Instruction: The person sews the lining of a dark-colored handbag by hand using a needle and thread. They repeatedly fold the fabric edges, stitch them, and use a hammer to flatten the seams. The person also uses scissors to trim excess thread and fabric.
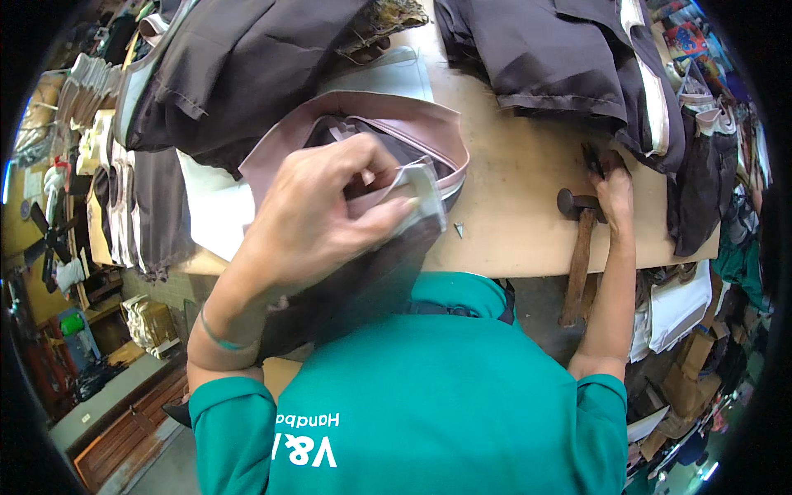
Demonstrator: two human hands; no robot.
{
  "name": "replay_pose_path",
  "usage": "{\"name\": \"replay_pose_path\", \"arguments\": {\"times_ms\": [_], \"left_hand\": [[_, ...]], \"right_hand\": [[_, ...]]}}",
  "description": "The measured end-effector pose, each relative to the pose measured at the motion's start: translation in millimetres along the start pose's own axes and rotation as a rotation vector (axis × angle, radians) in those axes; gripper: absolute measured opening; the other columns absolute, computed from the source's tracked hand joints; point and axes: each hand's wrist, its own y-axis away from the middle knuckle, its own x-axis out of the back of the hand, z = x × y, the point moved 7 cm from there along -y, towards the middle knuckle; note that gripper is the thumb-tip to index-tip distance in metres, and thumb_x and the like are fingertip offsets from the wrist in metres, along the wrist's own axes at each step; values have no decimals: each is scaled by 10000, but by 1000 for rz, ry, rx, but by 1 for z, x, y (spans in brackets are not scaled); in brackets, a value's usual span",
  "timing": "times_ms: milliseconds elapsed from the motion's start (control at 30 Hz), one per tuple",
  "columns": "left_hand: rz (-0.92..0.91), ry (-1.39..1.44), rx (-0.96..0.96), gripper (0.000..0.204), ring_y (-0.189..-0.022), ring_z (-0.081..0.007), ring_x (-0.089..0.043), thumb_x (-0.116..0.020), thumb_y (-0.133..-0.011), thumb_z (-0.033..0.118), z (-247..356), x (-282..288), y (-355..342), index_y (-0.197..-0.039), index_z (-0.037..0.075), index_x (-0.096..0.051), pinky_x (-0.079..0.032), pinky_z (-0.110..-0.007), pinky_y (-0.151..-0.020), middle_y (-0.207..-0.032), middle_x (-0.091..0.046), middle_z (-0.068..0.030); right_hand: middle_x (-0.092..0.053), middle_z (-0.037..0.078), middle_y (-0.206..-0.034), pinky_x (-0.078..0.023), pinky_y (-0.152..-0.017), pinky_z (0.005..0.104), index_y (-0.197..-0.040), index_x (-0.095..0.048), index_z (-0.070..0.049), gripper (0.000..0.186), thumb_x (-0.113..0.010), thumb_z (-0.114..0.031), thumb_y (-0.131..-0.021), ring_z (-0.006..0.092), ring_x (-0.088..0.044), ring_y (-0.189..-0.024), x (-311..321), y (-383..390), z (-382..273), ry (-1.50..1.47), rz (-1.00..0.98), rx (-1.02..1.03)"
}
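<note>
My left hand (318,202) is closed in a pinch on the edge of a partly sewn bag (363,103). The bag has a pink band, a zipper along its opening and dark cloth hanging over the table's front edge. A pale, see-through strip (429,194) stands up beside the thumb, slightly blurred. At the right, my right hand (615,186) rests on the table with its fingers closed round a small dark tool (591,157), whose kind I cannot make out. Next to that wrist lies a hammer (582,247) with a wooden handle that juts past the table edge.
Dark cloth pieces (536,58) are heaped at the back right, and another dark heap (239,66) lies at the back left. A small pointed metal bit (459,231) lies on the tan tabletop (511,239). Stacked panels (157,206) hang over the left edge.
</note>
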Motion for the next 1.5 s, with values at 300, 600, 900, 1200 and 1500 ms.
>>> {"name": "replay_pose_path", "arguments": {"times_ms": [300, 600, 900, 1200, 1500], "left_hand": [[-146, 27, -20, 213, -605, -97, -500, -688, -685, 104, -6, -36, -31, -765, -28, -542, -423, -243, -568, -660, -542, -67], [-212, 121, 7, 200, -551, -95, -494, -646, -748, 146, -8, -53, -39, -746, -42, -578, -418, -250, -519, -601, -547, -74], [-275, 199, 80, 214, -584, -92, -515, -587, -800, 156, -18, -55, -39, -811, -56, -611, -423, -245, -542, -650, -586, -87], [-167, 15, -107, 286, -739, -236, -594, -663, -683, 84, -2, -47, -22, -947, 15, -577, -449, -302, -611, -867, -602, -102], [4, -223, -150, 436, -1035, -237, -535, -743, -552, 121, -38, 12, 22, -958, 88, -589, -409, -351, -839, -1089, -584, -51]], "right_hand": [[-503, 101, -669, -432, -562, 329, -925, -488, -15, 178, -534, -11, -753, 200, -525, -606, 47, 57, -115, -492, 127, 183], [-531, -20, -681, -335, -485, 163, -972, -556, -3, 182, -578, -117, -831, 22, -429, -557, 1, 77, -208, -1487, -495, -64], [-547, 0, -635, -255, -378, 166, -898, -597, -4, 132, -569, -120, -843, 25, -371, -418, -15, 79, -212, -1710, -711, -226], [-567, 5, -744, -413, -640, 209, -855, -571, 6, 126, -619, -92, -792, 71, -506, -706, 21, 78, -218, -1190, -531, 42], [-541, 191, -825, -418, -525, 279, -943, -445, -12, 283, -639, -157, -798, 182, -518, -612, 130, 78, -143, -1596, -315, 545]]}}
